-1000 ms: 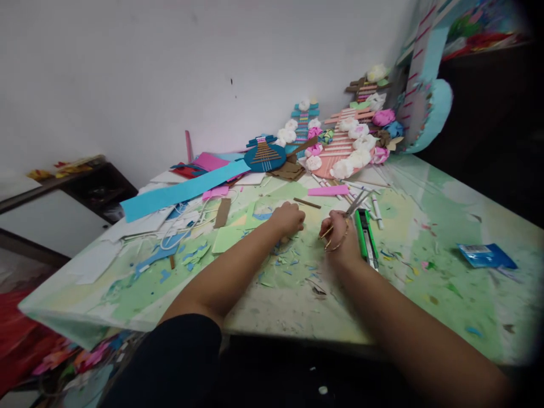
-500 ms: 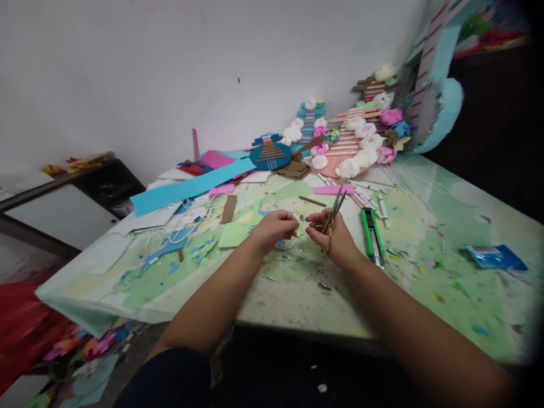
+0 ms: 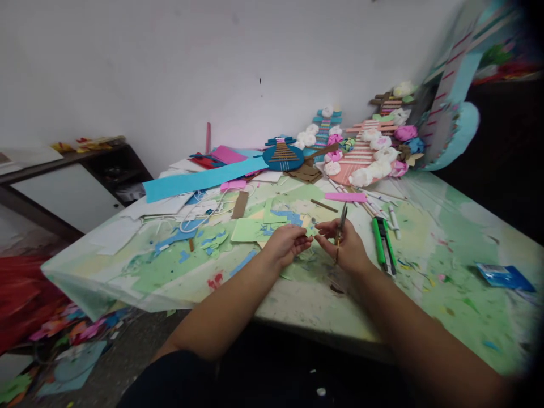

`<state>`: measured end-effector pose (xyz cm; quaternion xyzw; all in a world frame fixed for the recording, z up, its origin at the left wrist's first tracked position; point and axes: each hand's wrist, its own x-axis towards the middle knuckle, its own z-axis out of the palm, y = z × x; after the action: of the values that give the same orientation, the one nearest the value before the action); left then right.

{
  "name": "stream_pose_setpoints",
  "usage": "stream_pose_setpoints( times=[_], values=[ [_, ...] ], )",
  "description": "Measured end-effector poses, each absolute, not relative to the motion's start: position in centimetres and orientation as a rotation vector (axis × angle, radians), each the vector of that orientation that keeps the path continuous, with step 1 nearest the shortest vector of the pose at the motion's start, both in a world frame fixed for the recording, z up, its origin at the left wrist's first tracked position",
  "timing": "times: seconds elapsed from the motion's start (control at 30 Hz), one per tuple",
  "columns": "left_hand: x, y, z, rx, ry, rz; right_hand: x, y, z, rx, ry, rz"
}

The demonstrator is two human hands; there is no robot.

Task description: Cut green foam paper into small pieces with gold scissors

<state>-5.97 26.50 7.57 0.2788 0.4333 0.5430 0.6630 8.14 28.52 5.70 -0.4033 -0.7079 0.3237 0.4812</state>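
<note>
Scissors [image 3: 341, 225] hang in my right hand [image 3: 346, 245], blades pointing up and away, fingers curled round the handles. My left hand [image 3: 288, 245] is closed in a pinch just to the left, its fingertips close to those of my right hand. Whatever the left fingers hold is too small to make out. Behind the left hand lies a light green sheet [image 3: 247, 230] with green and blue paper scraps. A green and black cutter [image 3: 383, 246] rests to the right of my right hand.
Paper-craft instruments, one dark blue [image 3: 283, 156] and one pink with white paper flowers [image 3: 361, 164], stand at the back. A long light-blue strip [image 3: 204, 179] lies at the left rear. Markers [image 3: 394, 221], a pink strip [image 3: 345, 196] and a blue packet [image 3: 505, 276] are on the table [image 3: 297, 303].
The view has shifted, so the table items appear further right. Both hands remain close together. The scissors now look more upright and narrower.
</note>
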Motion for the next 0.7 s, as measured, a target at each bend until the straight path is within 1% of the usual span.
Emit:
stream_pose_setpoints(
  times=[0.13, 0.23, 0.33, 0.53, 0.7],
  values=[
    [-6.6, 26.6, 7.1, 0.587, 0.933, 1.299, 8.8, 29.3, 5.9, -1.234, -1.603, 0.757],
    [-7.0, 26.6, 6.8, 0.595, 0.937, 1.316, 8.8, 29.1, 6.4, -1.211, -1.577, 0.834],
    [-7.0, 26.5, 6.7, 0.628, 0.914, 1.343, 8.3, 28.2, 6.8, -1.194, -1.713, 0.846],
    [-6.9, 26.5, 6.8, 0.667, 0.886, 1.429, 7.4, 27.1, 6.5, -1.356, -2.094, 0.581],
    [-7.2, 26.5, 7.1, 0.69, 0.863, 1.481, 7.2, 26.8, 6.4, -1.447, -2.227, 0.464]
  ],
)
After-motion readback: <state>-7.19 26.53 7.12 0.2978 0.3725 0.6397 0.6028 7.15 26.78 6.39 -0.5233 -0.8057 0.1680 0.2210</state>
